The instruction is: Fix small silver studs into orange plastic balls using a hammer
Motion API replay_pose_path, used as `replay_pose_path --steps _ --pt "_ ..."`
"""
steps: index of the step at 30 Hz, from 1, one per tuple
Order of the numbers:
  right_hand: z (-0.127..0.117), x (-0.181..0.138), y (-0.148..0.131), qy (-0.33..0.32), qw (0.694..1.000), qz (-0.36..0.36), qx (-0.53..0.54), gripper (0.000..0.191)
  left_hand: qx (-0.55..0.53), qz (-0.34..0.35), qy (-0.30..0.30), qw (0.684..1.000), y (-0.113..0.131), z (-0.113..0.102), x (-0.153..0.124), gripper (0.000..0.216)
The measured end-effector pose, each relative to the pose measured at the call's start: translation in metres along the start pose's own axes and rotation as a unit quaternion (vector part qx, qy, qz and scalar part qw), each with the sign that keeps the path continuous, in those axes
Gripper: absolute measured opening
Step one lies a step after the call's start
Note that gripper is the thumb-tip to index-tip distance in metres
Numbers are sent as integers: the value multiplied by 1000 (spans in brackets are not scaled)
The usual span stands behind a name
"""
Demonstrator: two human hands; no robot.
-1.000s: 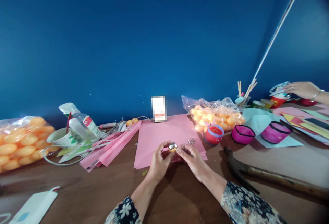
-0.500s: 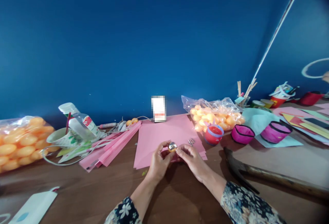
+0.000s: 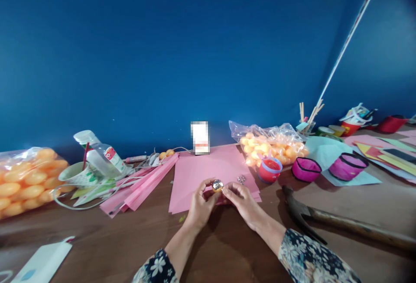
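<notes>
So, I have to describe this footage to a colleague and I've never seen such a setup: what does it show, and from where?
There is no machine here, just a person's bare hands. All the pictures come from one camera worn on the person's head, looking forward and down. The left hand holds a small round piece, shiny silver above and orange-yellow below. The right hand has its fingertips at the piece's edge; whether they grip something is too small to tell. On the brown table lie pink sheets, a hammer, a red cup and, on the left, a bag of orange balls.
</notes>
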State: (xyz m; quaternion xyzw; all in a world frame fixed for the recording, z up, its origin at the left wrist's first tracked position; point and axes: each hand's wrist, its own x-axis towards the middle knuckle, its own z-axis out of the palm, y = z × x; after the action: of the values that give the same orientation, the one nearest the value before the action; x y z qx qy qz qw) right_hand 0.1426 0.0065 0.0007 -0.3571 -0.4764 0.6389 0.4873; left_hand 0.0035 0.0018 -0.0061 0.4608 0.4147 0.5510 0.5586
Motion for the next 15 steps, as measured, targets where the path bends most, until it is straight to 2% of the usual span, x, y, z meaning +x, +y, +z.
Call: replay_pose_path --steps 15 --pt "0 0 0 -7 1000 4 17 22 6 24 -6 1000 -3 -1 2 38"
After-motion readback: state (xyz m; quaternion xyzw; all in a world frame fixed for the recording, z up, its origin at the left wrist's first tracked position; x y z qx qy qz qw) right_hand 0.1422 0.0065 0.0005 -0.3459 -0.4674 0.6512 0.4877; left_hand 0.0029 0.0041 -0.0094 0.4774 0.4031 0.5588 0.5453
